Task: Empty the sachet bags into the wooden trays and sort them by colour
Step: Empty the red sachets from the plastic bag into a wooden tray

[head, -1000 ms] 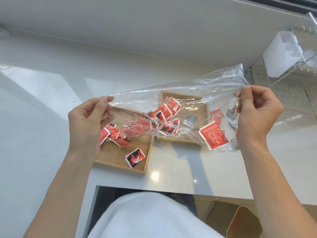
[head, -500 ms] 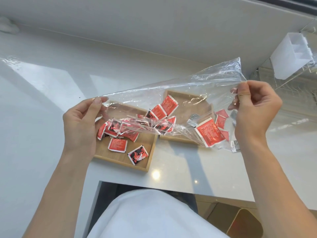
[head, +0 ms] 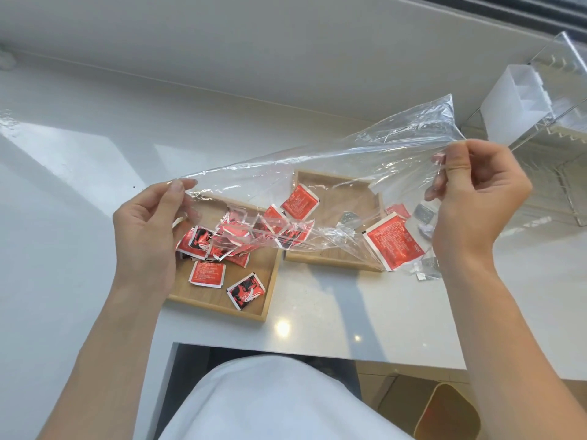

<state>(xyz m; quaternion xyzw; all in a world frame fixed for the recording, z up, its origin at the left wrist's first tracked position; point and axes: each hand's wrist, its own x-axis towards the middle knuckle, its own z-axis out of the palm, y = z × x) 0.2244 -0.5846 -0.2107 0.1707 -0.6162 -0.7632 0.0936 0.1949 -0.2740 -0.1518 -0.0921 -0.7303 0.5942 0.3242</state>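
Stretching between two hands, one clear plastic bag (head: 333, 173) hung above the white table (head: 333, 309), higher at its right end. The left hand (head: 149, 230) pinched the bag's lower end in a narrow grip between thumb and fingers, over the left wooden tray (head: 219, 303). The right hand (head: 476, 201) held the raised end in the same tight pinch, thumb pressed against the film. Two wooden trays stood side by side on the table, the right wooden tray (head: 336, 262) just beside the first and a little farther back. In the left tray lay a heap of red sachets (head: 216, 242), overlapping too much to count exactly, with two more lying apart nearer the front: a plain red one (head: 207, 273) and a red-and-black one (head: 246, 290). Inside the bag, one large red sachet (head: 394, 244) sat near the low fold at the right, and at least two others (head: 300, 201) showed through the film over the right tray. About four small silver sachets (head: 424, 212) could be made out through the plastic near the right hand, though whether they lay in the bag or on the table could not be told.
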